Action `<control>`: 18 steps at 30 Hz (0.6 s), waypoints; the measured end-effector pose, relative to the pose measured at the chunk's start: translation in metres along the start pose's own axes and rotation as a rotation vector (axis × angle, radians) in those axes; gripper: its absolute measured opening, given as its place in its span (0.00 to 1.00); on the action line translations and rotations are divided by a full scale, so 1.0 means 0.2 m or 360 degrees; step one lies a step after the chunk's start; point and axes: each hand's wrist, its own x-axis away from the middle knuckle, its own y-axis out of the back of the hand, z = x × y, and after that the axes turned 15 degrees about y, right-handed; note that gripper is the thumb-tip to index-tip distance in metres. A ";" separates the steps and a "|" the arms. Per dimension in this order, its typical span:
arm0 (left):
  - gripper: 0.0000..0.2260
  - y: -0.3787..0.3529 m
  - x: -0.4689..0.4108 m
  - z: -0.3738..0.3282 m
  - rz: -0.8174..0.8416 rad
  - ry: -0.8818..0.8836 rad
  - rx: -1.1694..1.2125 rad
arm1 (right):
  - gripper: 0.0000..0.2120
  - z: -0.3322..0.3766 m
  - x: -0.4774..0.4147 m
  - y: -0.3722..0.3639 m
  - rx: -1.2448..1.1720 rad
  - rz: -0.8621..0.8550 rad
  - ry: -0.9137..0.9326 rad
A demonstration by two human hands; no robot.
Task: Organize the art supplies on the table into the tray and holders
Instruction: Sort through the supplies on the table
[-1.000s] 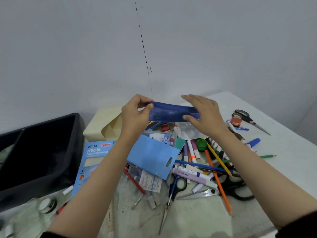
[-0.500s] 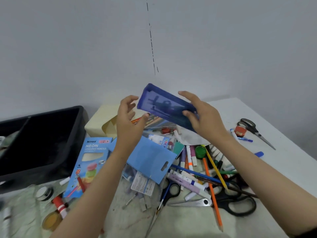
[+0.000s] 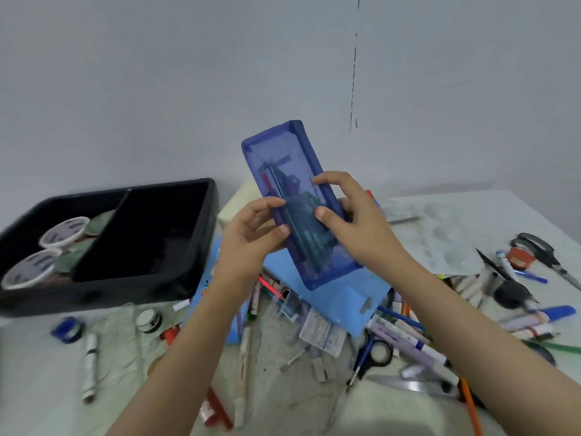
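Progress: early stage. At far left, one black tray [image 3: 207, 234] with two compartments; two round white-lidded tubs [image 3: 64, 236] lie in its left compartment, the only supplies visibly sorted. In front of the tray, on the table [image 3: 41, 379], are two small tins [image 3: 67, 328], one blue and one silver, and one white marker [image 3: 89, 363], all unsorted.

At centre, the left hand [image 3: 251, 237] has its fingers curled round the left long edge of one blue case [image 3: 292, 165]. The case is see-through, with tools showing dimly inside, and is held tilted up in the air above the pile, touching neither tray nor table. One cream holder [image 3: 231, 204] shows behind the hands; its contents cannot be seen. The right hand [image 3: 355, 221] pinches the case's right edge between thumb and fingers.

Beneath the case lies one light-blue card packet [image 3: 345, 297]. Right of it is a heap of markers, pens and pencils, too tangled and blurred to count, with blue-handled scissors [image 3: 374, 350] and, at far right, black-handled scissors [image 3: 540, 253]: two pairs plainly seen. A loose blade at lower right may belong to a third.

Judged remaining: nearly everything, the held case included.
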 end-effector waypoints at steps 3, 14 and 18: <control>0.16 0.20 0.04 -0.02 -0.0040 0.0113 -0.0068 | 0.15 0.01 -0.03 -0.18 -0.0189 0.0114 -0.0082; 0.19 1.06 0.06 -0.11 -0.0306 -0.0015 -0.1225 | 0.15 0.11 -0.38 -0.84 -0.0060 0.0173 -0.0318; 0.20 1.36 0.04 -0.05 -0.0607 0.0277 -0.2082 | 0.18 0.09 -0.52 -1.02 0.0280 0.0180 -0.0314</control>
